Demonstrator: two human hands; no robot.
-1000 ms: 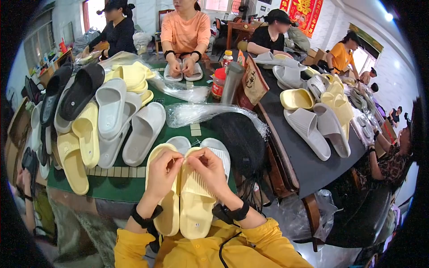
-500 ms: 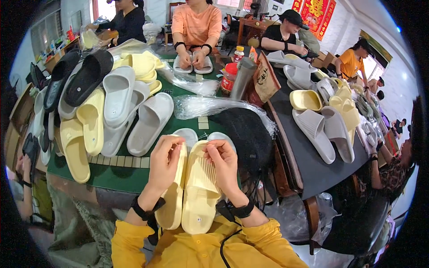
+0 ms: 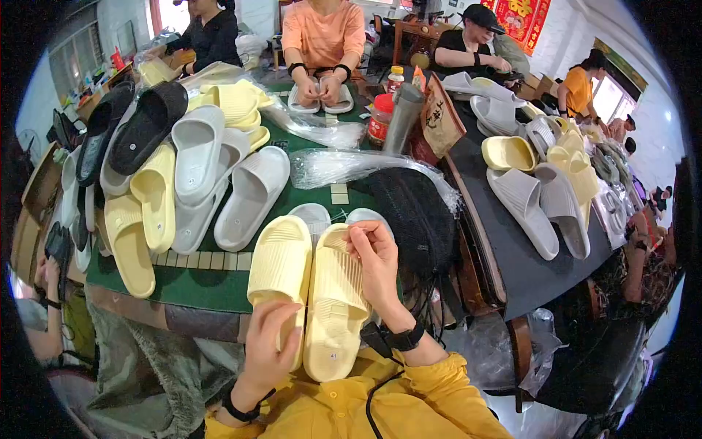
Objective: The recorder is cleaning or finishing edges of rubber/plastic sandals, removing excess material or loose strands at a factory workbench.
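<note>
Two pale yellow ribbed slippers lie side by side at the near edge of the green table (image 3: 219,282). My left hand (image 3: 269,344) grips the heel end of the left yellow slipper (image 3: 281,265). My right hand (image 3: 376,260) pinches the upper right edge of the right yellow slipper (image 3: 335,307), fingers closed on its rim. Beneath their far ends two pale grey slippers (image 3: 314,216) peek out. Both wrists wear black bands.
A heap of grey, yellow and black slippers (image 3: 175,168) fills the table's left. Clear plastic bags (image 3: 344,164) and a black bag (image 3: 413,212) lie beyond my hands. A dark table (image 3: 504,241) with more slippers stands right. Several people sit working at the far end.
My left hand slid from the top of the slippers down to the heel end of the left one. The pair shifted toward me, and my right hand stayed on the right slipper's upper edge.
</note>
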